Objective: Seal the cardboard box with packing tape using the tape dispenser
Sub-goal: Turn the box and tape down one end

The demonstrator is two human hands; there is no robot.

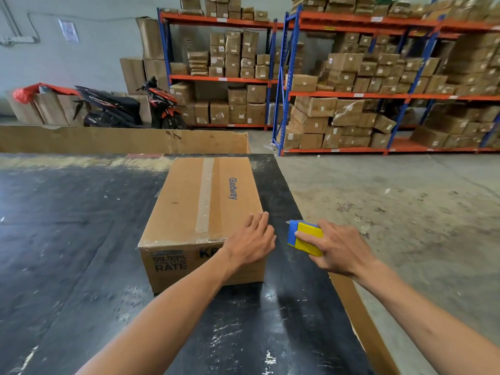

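A closed brown cardboard box (189,207) lies on the black table (67,239), with a strip of clear tape (204,196) running along its top seam and the blue word "Glodway" beside it. My left hand (250,240) rests flat on the box's near right corner, fingers spread over the edge. To the right of the box my right hand (338,249) grips a blue and yellow tape dispenser (304,236), held just above the table and apart from the box. Its tape roll is hidden by my fingers.
The table's right edge (351,299) runs close under my right arm, concrete floor beyond. A large flat cardboard sheet (121,140) stands behind the table. Orange and blue shelving (351,96) full of cartons fills the back, with a parked motorbike (130,106) at left.
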